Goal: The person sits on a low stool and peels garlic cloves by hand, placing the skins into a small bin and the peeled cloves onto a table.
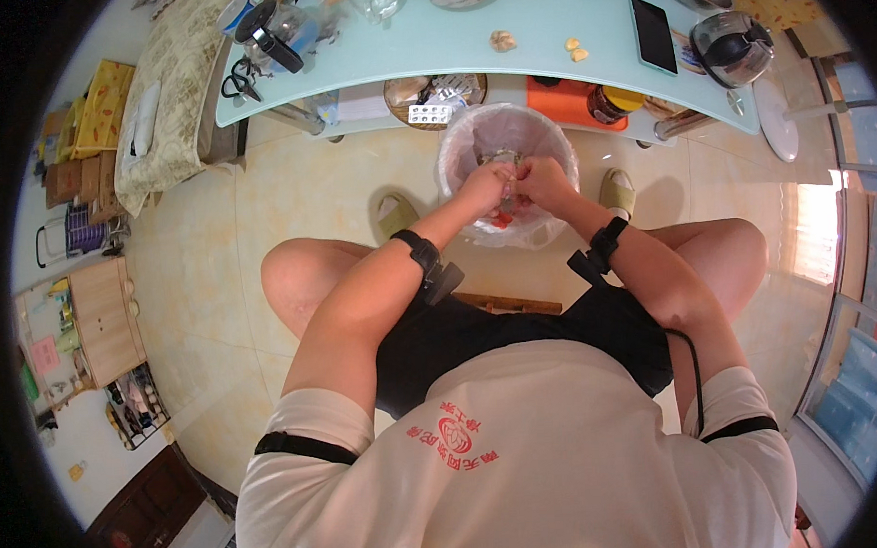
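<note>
Over a bin [449,154] lined with a thin translucent plastic bag, my left hand [490,187] and my right hand [544,183] meet at the fingertips. Both pinch a small pale piece, mostly hidden by the fingers; it looks like a garlic clove. Below them, the bin holds mixed scraps and something red [503,219]. Beyond the bin, a garlic bulb [503,40] lies on the glass table [431,53]. Right of it are two peeled garlic cloves [577,49].
Scissors [241,81] and a glass jug [274,40] stand at the table's left. A phone [653,36] and a glass pot [732,48] are at the right. The lower shelf carries a wicker tray [396,109], an orange tray [563,103] and a yellow-lidded jar [614,103].
</note>
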Demonstrator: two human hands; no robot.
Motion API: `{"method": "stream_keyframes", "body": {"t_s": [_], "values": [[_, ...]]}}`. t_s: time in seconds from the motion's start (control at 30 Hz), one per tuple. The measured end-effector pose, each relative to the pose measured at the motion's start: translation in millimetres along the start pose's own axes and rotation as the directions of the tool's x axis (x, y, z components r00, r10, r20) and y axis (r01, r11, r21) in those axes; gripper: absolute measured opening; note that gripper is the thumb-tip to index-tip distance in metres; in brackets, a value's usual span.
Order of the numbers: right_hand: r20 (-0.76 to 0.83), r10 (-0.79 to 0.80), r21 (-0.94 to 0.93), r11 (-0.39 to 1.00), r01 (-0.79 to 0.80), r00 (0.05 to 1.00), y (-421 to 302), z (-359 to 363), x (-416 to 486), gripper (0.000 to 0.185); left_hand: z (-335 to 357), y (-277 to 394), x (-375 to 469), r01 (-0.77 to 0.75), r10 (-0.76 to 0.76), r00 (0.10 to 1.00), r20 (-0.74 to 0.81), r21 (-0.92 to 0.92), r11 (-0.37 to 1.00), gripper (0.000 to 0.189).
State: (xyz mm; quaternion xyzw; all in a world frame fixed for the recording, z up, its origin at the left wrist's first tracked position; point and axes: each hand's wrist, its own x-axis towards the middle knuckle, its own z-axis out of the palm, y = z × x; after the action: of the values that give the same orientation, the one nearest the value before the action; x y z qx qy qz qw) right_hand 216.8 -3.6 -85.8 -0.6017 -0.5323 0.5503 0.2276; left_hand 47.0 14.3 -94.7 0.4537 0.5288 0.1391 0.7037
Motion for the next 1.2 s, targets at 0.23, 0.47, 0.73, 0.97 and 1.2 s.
{"method": "stream_keyframes", "body": {"t_s": [0.23,0.47,0.73,0.97,1.2], "values": [[0.022,0.211,0.406,0.891,-0.201,0.977,-2.9,4.3,-0.9,0.024,-11.8,0.1,7.4,-0.237,0.244,0.970,0.016,0.321,0.917,0.030],[0.154,0.295,0.464,0.821,-0.333,0.943,-13.1,-5.4,-5.4,0.017,-14.7,-0.4,0.7,-0.324,0.367,0.930,0.012,0.500,0.803,0.017],[0.074,0.286,0.559,0.782,-0.277,0.955,-19.6,4.7,-10.5,0.015,-3.8,-4.8,-1.7,-0.349,0.456,0.880,-0.130,0.474,0.808,0.013],[0.035,0.257,0.520,0.820,-0.237,0.966,-15.0,8.1,-11.0,0.016,-4.3,1.9,-7.5,-0.307,0.372,0.921,-0.112,0.374,0.875,0.015],[0.032,0.199,0.535,0.824,-0.185,0.979,-11.9,5.4,-7.7,0.018,-3.6,13.9,-13.9,-0.226,0.256,0.960,-0.114,0.223,0.948,0.017]]}}
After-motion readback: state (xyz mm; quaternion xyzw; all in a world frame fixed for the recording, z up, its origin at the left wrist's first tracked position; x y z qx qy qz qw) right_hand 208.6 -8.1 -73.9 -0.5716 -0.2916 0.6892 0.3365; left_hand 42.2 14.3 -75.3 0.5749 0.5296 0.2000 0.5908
